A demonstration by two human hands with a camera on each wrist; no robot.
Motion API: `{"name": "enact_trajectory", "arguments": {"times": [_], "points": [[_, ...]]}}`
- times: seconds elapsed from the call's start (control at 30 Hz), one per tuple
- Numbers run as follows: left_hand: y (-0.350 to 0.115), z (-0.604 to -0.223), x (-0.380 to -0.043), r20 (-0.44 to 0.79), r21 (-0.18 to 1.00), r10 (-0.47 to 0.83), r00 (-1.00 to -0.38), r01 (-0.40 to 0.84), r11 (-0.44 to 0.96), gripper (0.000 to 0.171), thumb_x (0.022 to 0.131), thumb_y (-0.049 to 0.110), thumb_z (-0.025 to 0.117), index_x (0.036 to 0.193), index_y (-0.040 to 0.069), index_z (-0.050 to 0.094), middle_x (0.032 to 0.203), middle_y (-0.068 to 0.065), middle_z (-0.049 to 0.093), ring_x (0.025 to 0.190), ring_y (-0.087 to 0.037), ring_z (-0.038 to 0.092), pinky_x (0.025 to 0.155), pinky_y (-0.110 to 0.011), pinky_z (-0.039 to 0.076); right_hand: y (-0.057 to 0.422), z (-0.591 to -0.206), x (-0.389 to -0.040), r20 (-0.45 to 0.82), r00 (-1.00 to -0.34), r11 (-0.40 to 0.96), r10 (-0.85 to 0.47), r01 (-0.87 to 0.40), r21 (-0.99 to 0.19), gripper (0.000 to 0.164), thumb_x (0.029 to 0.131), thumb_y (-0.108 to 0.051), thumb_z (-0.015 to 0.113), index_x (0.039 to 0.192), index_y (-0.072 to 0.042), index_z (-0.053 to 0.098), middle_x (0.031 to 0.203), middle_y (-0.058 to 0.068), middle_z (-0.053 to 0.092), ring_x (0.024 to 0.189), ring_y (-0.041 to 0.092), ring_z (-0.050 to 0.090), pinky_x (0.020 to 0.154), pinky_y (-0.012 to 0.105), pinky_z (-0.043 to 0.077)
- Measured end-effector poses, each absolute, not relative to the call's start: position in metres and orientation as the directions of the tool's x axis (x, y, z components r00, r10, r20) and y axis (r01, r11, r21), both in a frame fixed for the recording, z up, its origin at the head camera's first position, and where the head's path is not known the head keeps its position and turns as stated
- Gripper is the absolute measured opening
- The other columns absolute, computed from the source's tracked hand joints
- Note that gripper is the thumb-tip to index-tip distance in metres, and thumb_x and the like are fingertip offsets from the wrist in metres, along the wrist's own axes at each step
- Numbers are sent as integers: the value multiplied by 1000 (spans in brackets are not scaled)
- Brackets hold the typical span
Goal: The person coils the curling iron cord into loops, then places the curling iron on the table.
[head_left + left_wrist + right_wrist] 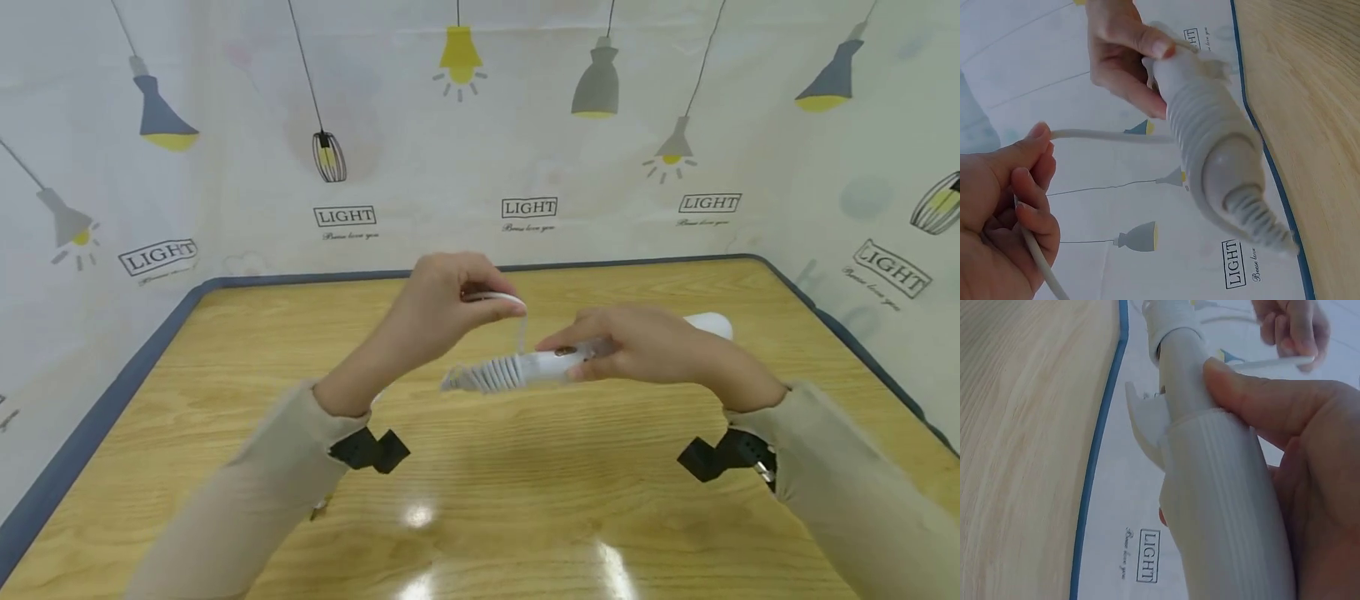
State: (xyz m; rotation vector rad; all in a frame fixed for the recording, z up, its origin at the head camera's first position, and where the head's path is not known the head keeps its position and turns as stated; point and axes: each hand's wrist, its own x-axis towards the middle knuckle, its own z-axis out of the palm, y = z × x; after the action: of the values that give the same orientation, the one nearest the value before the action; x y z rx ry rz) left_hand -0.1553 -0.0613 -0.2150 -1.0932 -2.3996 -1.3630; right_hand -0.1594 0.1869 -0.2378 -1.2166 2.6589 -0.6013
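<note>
My right hand (637,343) grips a white, rod-shaped appliance, apparently a curling iron (551,365), above the table. A lever (1147,422) sticks out from its side in the right wrist view. White power cord (1207,125) is coiled in several turns around the end nearest the left, beside a ribbed cord sleeve (1260,215). To the left and higher, my left hand (453,296) pinches the loose stretch of cord (1110,135) between thumb and fingers. That stretch runs from the coils into the left hand, and more cord trails below the palm (1041,265).
The wooden table (480,483) has a blue-grey edging (337,275). A wall sheet with printed lamps (420,167) stands around it. A small metallic piece (318,507) shows beside the left sleeve; its kind is unclear.
</note>
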Motion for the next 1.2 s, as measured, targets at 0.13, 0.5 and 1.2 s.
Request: {"name": "enact_trajectory", "arguments": {"times": [0.13,0.5,1.2], "points": [[-60,-219,-142,509,631,495,-704,696,342,7,79,10,71,83,4,71,75,0,63,64,-7,59,57,-21,50,191,-241,-168,29,-691,596,-723,-643,-480,40,86,-27,66,124,-21,59,104,-6,62,86,12,55,71,33,46],[-52,-265,-124,498,702,466,-731,656,278,13,83,4,67,94,-2,71,70,-3,62,54,-3,52,50,-21,47,200,-242,-182,143,-795,656,-589,-574,-491,38,89,-32,61,126,-25,58,109,-2,62,83,17,53,69,36,43],[-68,-328,-194,-34,981,706,-707,110,157,25,96,18,49,92,0,66,74,-2,57,58,-14,43,56,-28,37,212,-219,-154,255,-743,397,-618,-576,-715,39,86,-7,64,125,-15,59,105,5,59,73,20,54,59,28,48]]}}
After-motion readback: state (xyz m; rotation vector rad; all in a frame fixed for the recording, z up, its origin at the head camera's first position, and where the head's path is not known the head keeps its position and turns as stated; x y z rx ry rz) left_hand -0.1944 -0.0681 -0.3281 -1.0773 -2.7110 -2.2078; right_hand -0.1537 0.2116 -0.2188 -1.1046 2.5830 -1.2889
